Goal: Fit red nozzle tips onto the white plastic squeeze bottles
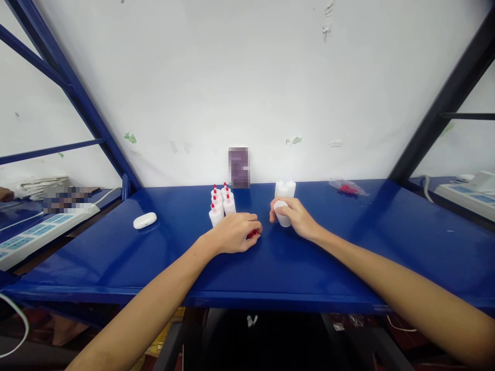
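Now right hand (297, 216) grips smooth white plastic bottle (282, 213); left hand (235, 233) covers red caps (253, 234).

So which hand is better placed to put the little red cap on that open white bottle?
Probably the left hand: its fingers are closed over a red cap on the shelf. The right hand already grips the bottle, close beside it.

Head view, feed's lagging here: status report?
Left hand closed over red cap. Right hand grips uncapped white bottle. Capped bottles beside left hand.
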The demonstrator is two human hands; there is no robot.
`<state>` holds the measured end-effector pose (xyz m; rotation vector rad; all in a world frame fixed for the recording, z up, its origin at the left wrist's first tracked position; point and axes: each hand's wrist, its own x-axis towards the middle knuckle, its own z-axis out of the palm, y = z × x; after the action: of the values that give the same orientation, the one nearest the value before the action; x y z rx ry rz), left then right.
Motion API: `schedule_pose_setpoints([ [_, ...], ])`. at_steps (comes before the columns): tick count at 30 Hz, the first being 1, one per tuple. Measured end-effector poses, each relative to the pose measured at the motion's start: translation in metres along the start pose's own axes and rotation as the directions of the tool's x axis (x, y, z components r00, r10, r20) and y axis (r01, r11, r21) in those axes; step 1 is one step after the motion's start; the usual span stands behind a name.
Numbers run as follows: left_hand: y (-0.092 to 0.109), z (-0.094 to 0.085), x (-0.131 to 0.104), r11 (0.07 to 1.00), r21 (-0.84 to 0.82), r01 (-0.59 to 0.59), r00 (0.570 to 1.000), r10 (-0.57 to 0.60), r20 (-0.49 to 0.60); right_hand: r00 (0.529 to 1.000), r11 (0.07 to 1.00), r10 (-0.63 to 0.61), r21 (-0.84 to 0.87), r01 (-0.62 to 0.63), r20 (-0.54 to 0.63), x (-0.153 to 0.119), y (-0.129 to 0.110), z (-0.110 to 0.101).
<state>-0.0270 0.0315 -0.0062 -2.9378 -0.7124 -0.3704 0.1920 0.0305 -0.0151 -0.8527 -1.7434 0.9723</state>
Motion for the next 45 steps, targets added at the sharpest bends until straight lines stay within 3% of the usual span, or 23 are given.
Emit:
schedule_pose_setpoints([
  [2,0.002,0.001,0.001,0.997,-0.072,-0.014,0.998,0.010,-0.055,1.000,0.996,0.027,0.084,-0.027,0.003,0.001,0.001,-0.001],
  [5,0.008,0.003,0.005,0.957,-0.291,-0.023,0.961,-0.059,-0.270,0.998,0.975,0.051,0.214,-0.055,0.026,0.003,0.002,-0.001],
  [7,0.013,0.004,0.009,0.876,-0.482,0.006,0.874,-0.239,-0.423,0.998,0.964,0.042,0.262,-0.052,0.042,0.003,0.002,0.001],
  [10,0.018,0.005,0.016,0.700,-0.714,0.009,0.714,-0.504,-0.485,0.995,0.960,0.026,0.275,-0.050,0.091,0.002,0.000,0.008],
  [12,0.019,0.005,0.019,0.633,-0.774,-0.033,0.677,-0.555,-0.482,0.991,0.964,0.021,0.260,-0.054,0.130,0.001,-0.002,0.013],
  [18,0.023,0.005,0.021,0.556,-0.828,-0.070,0.687,-0.575,-0.444,0.988,0.976,-0.007,0.215,-0.026,0.152,-0.003,-0.015,0.023],
  [26,0.027,0.004,0.019,0.546,-0.838,-0.028,0.726,-0.565,-0.393,0.987,0.990,-0.014,0.140,-0.008,0.158,-0.006,-0.017,0.025],
  [31,0.026,0.004,0.014,0.645,-0.764,-0.029,0.771,-0.472,-0.428,0.985,0.996,-0.014,0.089,-0.001,0.172,-0.006,-0.015,0.022],
  [41,0.027,0.002,0.013,0.776,-0.630,0.002,0.805,-0.375,-0.460,0.976,0.999,-0.036,0.009,0.034,0.216,-0.009,-0.014,0.019],
  [45,0.018,-0.019,0.006,0.785,-0.619,0.029,0.820,-0.373,-0.435,0.985,0.998,-0.044,-0.033,0.050,0.165,-0.009,-0.014,0.019],
])
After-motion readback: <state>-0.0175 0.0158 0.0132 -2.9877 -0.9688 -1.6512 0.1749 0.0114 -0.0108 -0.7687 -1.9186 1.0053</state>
